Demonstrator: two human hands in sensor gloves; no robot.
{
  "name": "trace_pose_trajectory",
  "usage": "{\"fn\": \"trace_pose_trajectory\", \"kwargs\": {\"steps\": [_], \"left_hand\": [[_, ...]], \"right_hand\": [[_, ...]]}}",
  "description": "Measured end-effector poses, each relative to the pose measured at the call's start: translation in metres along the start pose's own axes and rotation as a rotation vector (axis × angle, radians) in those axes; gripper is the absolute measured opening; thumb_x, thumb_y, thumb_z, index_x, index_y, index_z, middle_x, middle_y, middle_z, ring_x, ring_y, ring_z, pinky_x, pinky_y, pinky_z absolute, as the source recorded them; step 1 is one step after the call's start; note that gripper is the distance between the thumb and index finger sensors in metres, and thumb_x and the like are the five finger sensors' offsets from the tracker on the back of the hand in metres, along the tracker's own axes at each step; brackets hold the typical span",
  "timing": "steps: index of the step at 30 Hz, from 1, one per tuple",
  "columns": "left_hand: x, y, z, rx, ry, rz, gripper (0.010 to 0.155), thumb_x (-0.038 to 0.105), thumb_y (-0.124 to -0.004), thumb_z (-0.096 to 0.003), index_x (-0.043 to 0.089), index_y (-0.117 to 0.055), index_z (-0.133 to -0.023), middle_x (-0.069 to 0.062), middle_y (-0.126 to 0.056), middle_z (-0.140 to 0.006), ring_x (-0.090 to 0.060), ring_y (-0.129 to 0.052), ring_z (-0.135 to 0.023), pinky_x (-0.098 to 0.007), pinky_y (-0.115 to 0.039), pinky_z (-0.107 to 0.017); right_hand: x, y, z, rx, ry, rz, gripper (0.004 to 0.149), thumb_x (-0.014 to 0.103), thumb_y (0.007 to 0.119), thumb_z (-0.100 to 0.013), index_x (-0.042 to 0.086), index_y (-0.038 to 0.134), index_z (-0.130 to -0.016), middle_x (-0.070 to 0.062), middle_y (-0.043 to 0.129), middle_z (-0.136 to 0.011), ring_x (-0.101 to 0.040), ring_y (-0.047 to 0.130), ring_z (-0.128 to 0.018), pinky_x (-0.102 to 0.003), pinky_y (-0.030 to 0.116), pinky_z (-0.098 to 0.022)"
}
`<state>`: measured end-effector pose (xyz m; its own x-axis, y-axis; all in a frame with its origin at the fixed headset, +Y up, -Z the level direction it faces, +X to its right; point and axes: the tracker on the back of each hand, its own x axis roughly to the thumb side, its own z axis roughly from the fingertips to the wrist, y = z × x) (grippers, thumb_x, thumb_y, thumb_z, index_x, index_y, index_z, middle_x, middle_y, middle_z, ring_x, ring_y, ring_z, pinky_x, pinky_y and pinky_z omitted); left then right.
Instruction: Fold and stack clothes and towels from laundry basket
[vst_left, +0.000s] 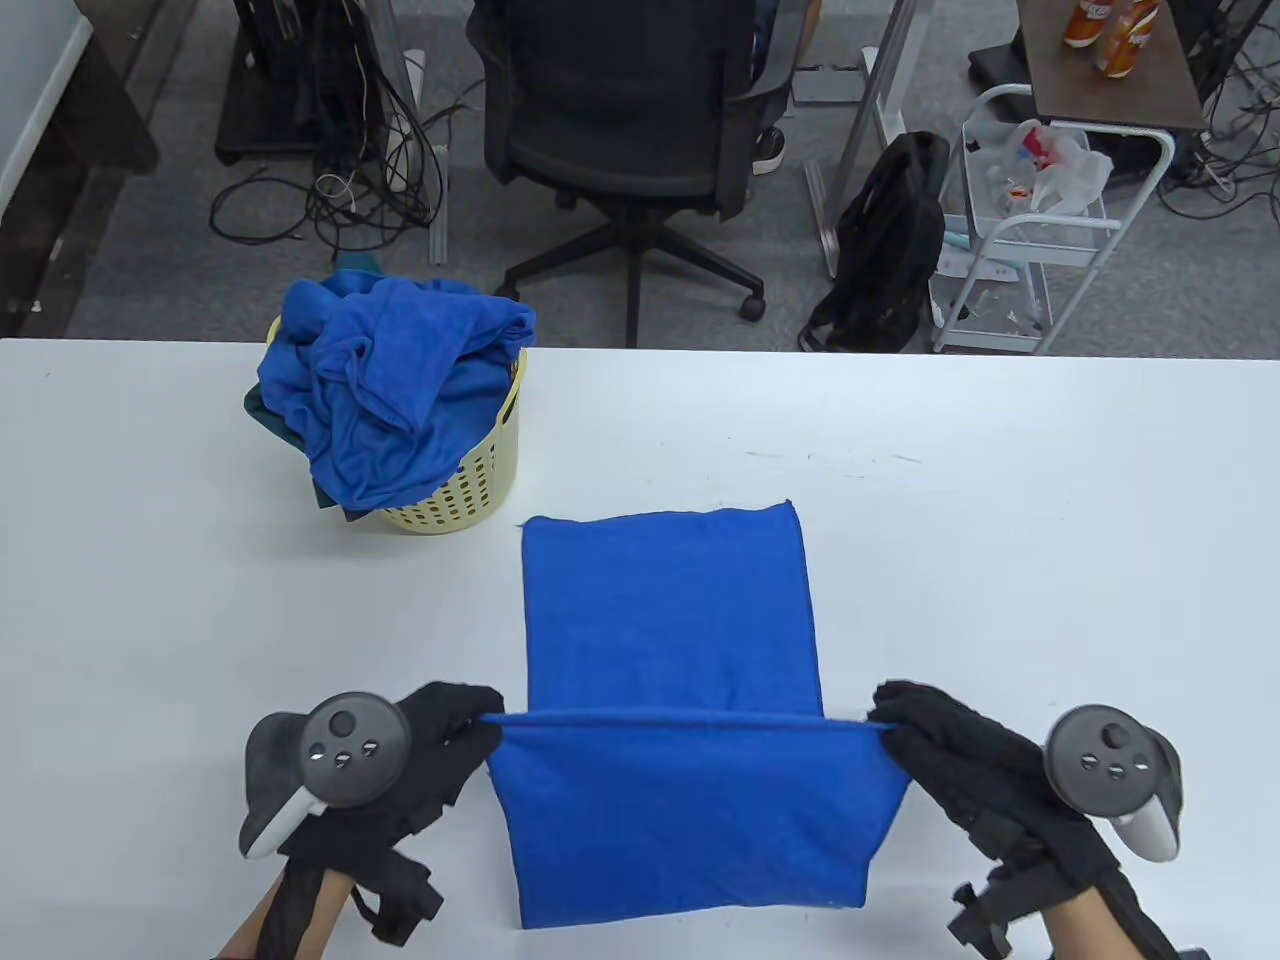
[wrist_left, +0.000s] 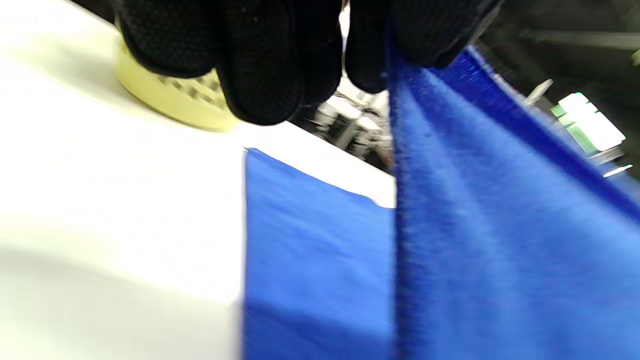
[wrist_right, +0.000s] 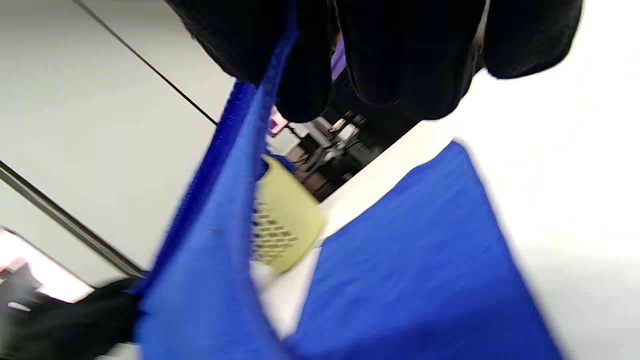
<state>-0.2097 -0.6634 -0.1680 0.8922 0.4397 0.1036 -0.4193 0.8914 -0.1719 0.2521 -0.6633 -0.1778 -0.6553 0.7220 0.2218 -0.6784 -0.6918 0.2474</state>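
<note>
Both hands, left hand and right hand, pinch the blue towel's near corners; uneven travel toward 12 o'clock would likely skew the fold.

A black mesh-backed office chair on a five-star wheeled base is standing on the grey carpet beyond the white table. A black backpack is leaning just beside a white wire utility cart that is holding a crumpled white plastic bag. Two orange drink bottles are sitting on a dark brown side table at the top right. Tangled black cables are lying on the floor at the upper left
</note>
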Motion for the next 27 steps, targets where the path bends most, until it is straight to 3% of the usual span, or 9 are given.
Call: {"fn": "trace_pose_trajectory", "kwargs": {"steps": [5, 7, 12, 16, 20, 27], "left_hand": [[0.019, -0.008, -0.074, 0.064, 0.188, -0.143, 0.047, 0.048, -0.076, -0.0588, 0.029, -0.077, -0.101, -0.012, -0.084, -0.106, -0.031, -0.096, -0.084, -0.055, -0.078, -0.064], [0.024, -0.017, -0.105, 0.087, 0.304, -0.295, 0.047, 0.048, -0.075, -0.0584, 0.03, -0.077, -0.101, -0.01, -0.088, -0.102, -0.028, -0.098, -0.08, -0.052, -0.08, -0.062], [0.026, -0.05, -0.156, 0.089, 0.405, -0.496, 0.048, 0.05, -0.073, -0.0569, 0.032, -0.075, -0.101, -0.005, -0.092, -0.097, -0.023, -0.102, -0.076, -0.048, -0.084, -0.06], [0.021, -0.072, -0.177, 0.061, 0.429, -0.531, 0.051, 0.051, -0.072, -0.0561, 0.03, -0.074, -0.102, -0.004, -0.093, -0.096, -0.022, -0.103, -0.075, -0.047, -0.085, -0.06], [0.013, -0.082, -0.18, 0.02, 0.442, -0.593, 0.061, 0.058, -0.072, -0.0531, 0.027, -0.072, -0.106, -0.005, -0.094, -0.096, -0.021, -0.104, -0.074, -0.046, -0.086, -0.059], [-0.007, -0.086, -0.169, -0.036, 0.477, -0.583, 0.071, 0.065, -0.068, -0.0505, 0.025, -0.069, -0.109, -0.007, -0.093, -0.098, -0.024, -0.102, -0.077, -0.048, -0.084, -0.061]], "right_hand": [[-0.007, 0.001, -0.093, -0.064, 0.187, 0.163, 0.041, 0.029, 0.071, -0.064, 0.006, 0.081, -0.096, -0.034, 0.061, -0.112, -0.058, 0.066, -0.094, -0.076, 0.056, -0.063], [-0.02, 0.006, -0.133, -0.074, 0.28, 0.209, 0.041, 0.028, 0.07, -0.063, 0.008, 0.079, -0.098, -0.034, 0.057, -0.114, -0.059, 0.062, -0.096, -0.077, 0.054, -0.064], [-0.046, 0.03, -0.183, -0.045, 0.4, 0.25, 0.042, 0.027, 0.068, -0.063, 0.01, 0.075, -0.101, -0.033, 0.051, -0.117, -0.061, 0.053, -0.099, -0.079, 0.049, -0.065], [-0.061, 0.053, -0.199, -0.038, 0.421, 0.293, 0.043, 0.027, 0.069, -0.063, 0.009, 0.075, -0.101, -0.033, 0.052, -0.116, -0.06, 0.055, -0.099, -0.078, 0.051, -0.065], [-0.07, 0.065, -0.201, 0.01, 0.435, 0.286, 0.057, 0.032, 0.07, -0.063, 0.004, 0.059, -0.112, -0.035, 0.046, -0.117, -0.061, 0.055, -0.098, -0.077, 0.052, -0.064], [-0.073, 0.049, -0.182, -0.016, 0.479, 0.317, 0.071, 0.036, 0.074, -0.062, 0.002, 0.045, -0.117, -0.037, 0.04, -0.117, -0.062, 0.055, -0.097, -0.076, 0.053, -0.065]]}}
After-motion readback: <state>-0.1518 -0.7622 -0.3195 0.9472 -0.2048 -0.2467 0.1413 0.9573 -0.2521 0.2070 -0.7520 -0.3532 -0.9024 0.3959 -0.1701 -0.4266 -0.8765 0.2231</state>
